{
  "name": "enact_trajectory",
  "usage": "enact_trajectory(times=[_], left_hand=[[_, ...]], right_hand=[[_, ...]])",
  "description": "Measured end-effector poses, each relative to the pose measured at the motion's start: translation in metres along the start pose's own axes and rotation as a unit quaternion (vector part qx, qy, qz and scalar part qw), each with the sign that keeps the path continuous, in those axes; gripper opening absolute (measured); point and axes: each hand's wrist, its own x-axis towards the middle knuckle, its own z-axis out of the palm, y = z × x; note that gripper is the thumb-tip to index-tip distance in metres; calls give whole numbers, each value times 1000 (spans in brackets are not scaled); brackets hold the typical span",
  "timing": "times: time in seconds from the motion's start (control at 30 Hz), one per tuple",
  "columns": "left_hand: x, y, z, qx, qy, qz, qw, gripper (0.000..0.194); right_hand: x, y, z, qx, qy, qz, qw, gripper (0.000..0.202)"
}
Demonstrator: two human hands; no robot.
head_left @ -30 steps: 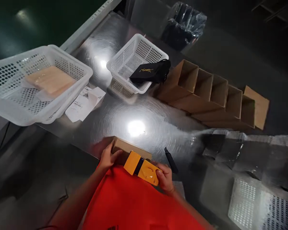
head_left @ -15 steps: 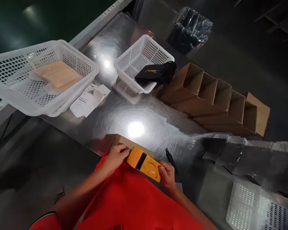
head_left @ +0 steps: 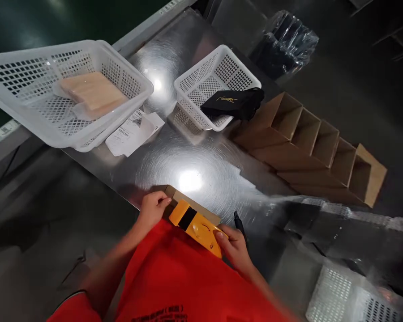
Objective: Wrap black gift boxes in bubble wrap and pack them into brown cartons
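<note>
My right hand (head_left: 234, 247) grips the lower right end of a yellow package (head_left: 201, 230), its thumb on top. The package has a black band across it and a shiny, bulging upper face. Beside my body it lies tilted over a small brown cardboard box (head_left: 177, 195), which it partly covers. My left hand (head_left: 152, 209) is at the left end of that cardboard box, thumb and fingers pinched at its edge. A black pen-like tool (head_left: 239, 222) rests on the metal table (head_left: 161, 167) just beyond my right hand.
On the left, a white basket (head_left: 121, 129) holds a peach-coloured packet (head_left: 94, 91); printed papers (head_left: 134, 134) lie beside it. Another white basket (head_left: 191, 117) carries a black pouch (head_left: 226, 103). Several open cartons (head_left: 309, 150) stand right, near clear plastic bags (head_left: 342, 232). A lined bin (head_left: 285, 44) stands behind.
My left hand has moved left, off the yellow package and onto the cardboard box's edge. The package has shifted slightly left in my right hand. The view has turned a little.
</note>
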Motion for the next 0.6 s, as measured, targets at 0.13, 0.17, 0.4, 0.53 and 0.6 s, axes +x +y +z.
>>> enact_trajectory(times=[0.13,0.17,0.4,0.53,0.6], left_hand=[[12,-24,-38,15,50,-23,998,25],[15,-30,-44,23,58,-27,998,25],[44,-52,-33,36,68,-27,997,19],[56,-49,-16,34,75,-28,996,23],[57,-44,-15,40,83,-10,996,24]], right_hand=[[3,-11,5,-4,-7,27,1000,56],[3,-13,6,-7,-9,33,999,56],[7,-21,4,-49,16,67,996,53],[12,-18,0,-69,42,75,994,53],[11,-15,0,-60,55,89,993,52]])
